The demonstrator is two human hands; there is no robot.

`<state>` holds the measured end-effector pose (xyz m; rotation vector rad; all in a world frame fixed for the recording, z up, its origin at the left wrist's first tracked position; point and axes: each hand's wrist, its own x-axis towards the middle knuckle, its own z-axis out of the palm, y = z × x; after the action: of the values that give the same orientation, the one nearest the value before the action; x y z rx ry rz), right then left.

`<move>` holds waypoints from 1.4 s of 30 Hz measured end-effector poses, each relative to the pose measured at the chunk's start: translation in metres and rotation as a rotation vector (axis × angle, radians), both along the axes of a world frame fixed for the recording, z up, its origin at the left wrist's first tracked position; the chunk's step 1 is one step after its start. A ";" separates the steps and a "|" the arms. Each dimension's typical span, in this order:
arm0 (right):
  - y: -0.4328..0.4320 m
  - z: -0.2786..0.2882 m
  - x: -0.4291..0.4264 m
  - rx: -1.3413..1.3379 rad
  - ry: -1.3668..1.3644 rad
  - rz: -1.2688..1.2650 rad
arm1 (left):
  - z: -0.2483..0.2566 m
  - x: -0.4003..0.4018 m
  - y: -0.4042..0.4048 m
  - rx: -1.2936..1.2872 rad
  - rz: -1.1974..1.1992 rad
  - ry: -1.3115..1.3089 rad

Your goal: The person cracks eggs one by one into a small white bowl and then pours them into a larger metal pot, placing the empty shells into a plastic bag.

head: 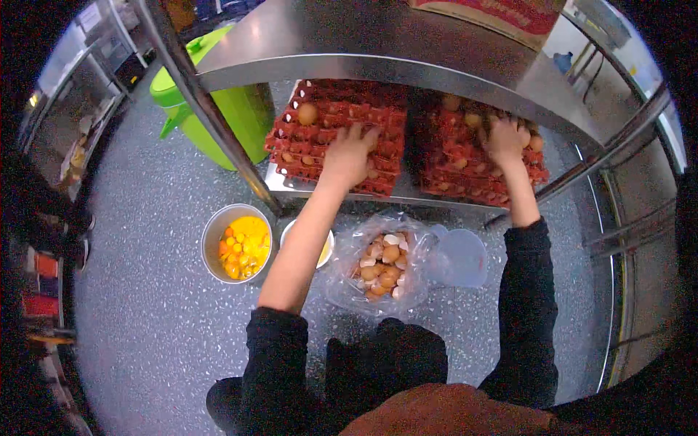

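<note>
On a low metal shelf stand two stacks of red egg trays. My left hand [351,155] is over the left stack [332,103], its fingers spread; an egg seems to be under them, but whether it is held is unclear. One brown egg [307,114] sits near that stack's back left. My right hand [506,141] reaches into the right stack [452,177] among brown eggs, blurred, its grip unclear. Below, a metal pot [205,245] holds cracked eggs with yolks. A white bowl [330,248] is partly hidden by my left forearm. A clear plastic bag [341,272] holds broken eggshells [388,279].
A translucent plastic lid or container [463,259] lies right of the bag on the speckled floor. The metal table's edge [381,62] and its legs frame the trays. A green lidded bin [229,120] stands at the left. A cardboard box [491,19] rests on the table above.
</note>
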<state>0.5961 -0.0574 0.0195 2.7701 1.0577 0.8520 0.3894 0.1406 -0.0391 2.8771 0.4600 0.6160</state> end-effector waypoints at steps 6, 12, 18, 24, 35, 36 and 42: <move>0.009 -0.017 0.038 -0.034 0.105 0.049 | -0.029 0.037 0.032 0.038 -0.047 0.097; 0.014 -0.013 0.027 0.057 0.103 0.065 | -0.006 -0.018 0.027 -0.542 -0.092 -0.453; 0.038 -0.045 -0.097 1.221 0.515 0.701 | -0.069 -0.109 -0.009 -1.569 -0.051 -0.606; 0.111 -0.163 -0.260 0.780 1.118 1.041 | -0.206 -0.165 -0.001 -1.442 0.202 -0.539; 0.118 -0.210 -0.258 0.459 0.885 1.128 | -0.203 -0.161 -0.009 -1.226 0.340 -0.373; 0.120 -0.206 -0.263 0.478 0.926 1.119 | -0.207 -0.167 -0.002 -1.152 0.300 -0.397; 0.133 -0.165 -0.246 1.172 1.280 0.868 | -0.228 -0.181 0.012 -1.120 0.312 -0.453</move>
<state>0.3502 0.0751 -0.1459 3.7272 2.7545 -1.0340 0.2082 0.1527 -0.2671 1.5755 0.8355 0.7092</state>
